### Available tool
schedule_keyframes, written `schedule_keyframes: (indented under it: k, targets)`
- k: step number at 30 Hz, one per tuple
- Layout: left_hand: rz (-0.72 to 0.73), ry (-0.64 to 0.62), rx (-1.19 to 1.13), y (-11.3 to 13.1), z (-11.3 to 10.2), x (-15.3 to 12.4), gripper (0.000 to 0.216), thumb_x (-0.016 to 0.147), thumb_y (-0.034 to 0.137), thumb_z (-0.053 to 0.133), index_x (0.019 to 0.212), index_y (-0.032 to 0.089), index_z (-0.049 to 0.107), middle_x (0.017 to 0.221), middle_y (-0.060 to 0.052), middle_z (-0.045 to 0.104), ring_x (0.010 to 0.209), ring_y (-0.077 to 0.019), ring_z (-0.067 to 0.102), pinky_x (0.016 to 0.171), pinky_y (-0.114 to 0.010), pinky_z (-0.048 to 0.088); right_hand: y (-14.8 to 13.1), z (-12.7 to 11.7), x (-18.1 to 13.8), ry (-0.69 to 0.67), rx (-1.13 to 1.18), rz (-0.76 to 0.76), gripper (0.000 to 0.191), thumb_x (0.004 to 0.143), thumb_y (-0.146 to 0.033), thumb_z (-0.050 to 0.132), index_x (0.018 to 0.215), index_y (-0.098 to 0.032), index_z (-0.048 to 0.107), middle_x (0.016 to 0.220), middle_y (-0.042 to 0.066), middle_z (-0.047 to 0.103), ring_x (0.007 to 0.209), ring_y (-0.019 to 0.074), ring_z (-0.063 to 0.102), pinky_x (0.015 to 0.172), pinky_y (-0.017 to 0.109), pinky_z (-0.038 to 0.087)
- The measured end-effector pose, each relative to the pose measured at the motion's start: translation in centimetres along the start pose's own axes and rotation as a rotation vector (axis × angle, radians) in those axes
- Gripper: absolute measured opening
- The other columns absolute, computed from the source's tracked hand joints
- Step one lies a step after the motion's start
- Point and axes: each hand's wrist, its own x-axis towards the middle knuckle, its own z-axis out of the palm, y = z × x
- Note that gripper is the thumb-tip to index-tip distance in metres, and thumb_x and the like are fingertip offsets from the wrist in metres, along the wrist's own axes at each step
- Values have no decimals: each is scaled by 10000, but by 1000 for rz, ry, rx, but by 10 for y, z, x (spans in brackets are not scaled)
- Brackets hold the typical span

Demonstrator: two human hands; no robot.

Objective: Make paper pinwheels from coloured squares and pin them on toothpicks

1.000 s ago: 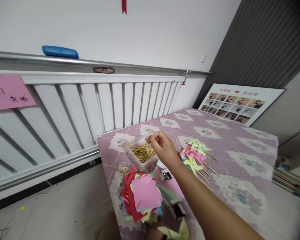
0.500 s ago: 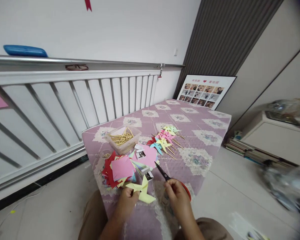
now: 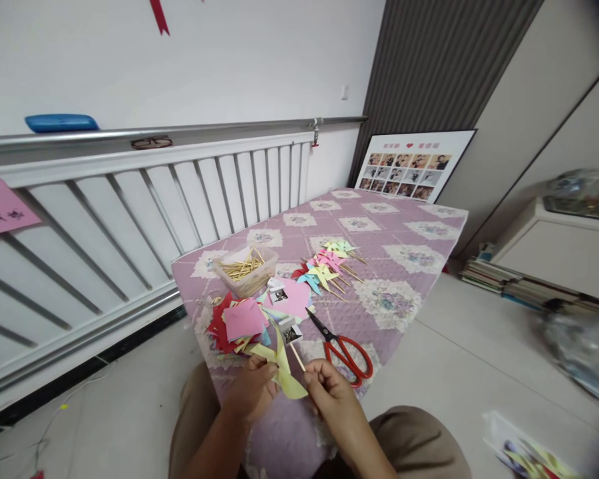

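Note:
My left hand [image 3: 256, 386] pinches a yellow paper pinwheel [image 3: 290, 384] near its middle, above the table's front edge. A thin wooden stick [image 3: 297, 357] is held between thumb and finger of my right hand [image 3: 332, 399], its free end pointing up and left, close to the pinwheel. The red-handled scissors [image 3: 348, 357] lie on the cloth just beyond my right hand, blades toward the paper. Behind the pinwheel sits a small open box [image 3: 290, 332] of dark metal bits. Colored paper squares [image 3: 243, 319], pink on top, are piled to the left.
A clear plastic tub [image 3: 252, 283] of wooden sticks stands behind the paper. Several finished pinwheels [image 3: 324, 266] on sticks lie farther right. The patterned tablecloth [image 3: 399, 253] stretches back to a framed photo board [image 3: 409, 166]. A white radiator [image 3: 180, 199] runs along the left.
My right hand has let go of the scissors, which now lie on the table, and has a wooden stick beside the pinwheel. The pinwheel in my left hand has turned.

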Motion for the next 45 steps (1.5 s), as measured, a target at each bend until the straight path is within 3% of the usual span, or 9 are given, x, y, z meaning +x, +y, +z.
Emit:
schedule_keyframes:
  k: [3, 10, 18, 25, 30, 36, 42, 45]
  targets:
    - [18, -95, -65, 11, 12, -7, 325, 557, 452, 779, 689, 223, 589, 672, -25, 600, 714, -227, 615, 578, -307, 456, -15, 2, -14, -23, 65, 50, 381, 813, -593, 578, 749, -223, 515, 529, -108, 306, 450, 80, 190, 425, 210, 145]
    - [33, -124, -29, 16, 24, -15, 447, 501, 539, 815, 665, 219, 550, 740, -42, 592, 669, -201, 564, 556, -320, 455, -36, 3, -32, -49, 119, 64, 436, 794, -624, 610, 705, -214, 493, 540, -100, 308, 481, 82, 190, 446, 211, 142]
    - [81, -147, -13, 18, 27, -22, 422, 530, 541, 800, 619, 221, 540, 671, -20, 538, 639, -191, 552, 529, -300, 433, -43, 8, -37, -123, 74, 19, 464, 818, -655, 542, 678, -217, 479, 539, -93, 306, 485, 89, 207, 447, 218, 169]
    - [117, -41, 82, 20, 29, -25, 460, 524, 573, 769, 595, 221, 483, 677, -20, 542, 539, -128, 429, 479, -278, 351, -52, 14, -42, -86, 31, -17, 419, 808, -597, 567, 674, -209, 485, 587, -72, 353, 542, 103, 280, 501, 222, 244]
    - [122, -69, 17, 21, 31, -27, 399, 614, 502, 725, 600, 234, 430, 628, 15, 477, 502, -112, 385, 497, -287, 371, -55, 18, -45, -102, 9, -43, 379, 812, -551, 565, 670, -208, 493, 587, -67, 359, 546, 108, 307, 515, 224, 268]
    - [163, -204, -83, 19, 29, -25, 436, 630, 442, 744, 559, 217, 377, 589, 35, 404, 513, -105, 404, 504, -265, 356, -55, 20, -48, -109, -1, -62, 327, 836, -484, 549, 671, -213, 470, 612, -58, 383, 569, 114, 337, 530, 222, 306]
    - [151, -110, 26, 24, 33, -31, 427, 619, 474, 730, 566, 230, 385, 605, 22, 424, 530, -122, 392, 538, -297, 373, -55, 22, -47, -100, -6, -75, 326, 828, -480, 549, 662, -214, 460, 610, -61, 367, 568, 114, 327, 536, 223, 312]
    - [159, -151, -12, 26, 34, -32, 438, 638, 462, 729, 557, 225, 370, 581, 29, 403, 524, -117, 387, 519, -279, 368, -54, 23, -47, -105, -8, -68, 332, 822, -492, 549, 659, -216, 460, 604, -61, 364, 564, 115, 330, 530, 222, 310]
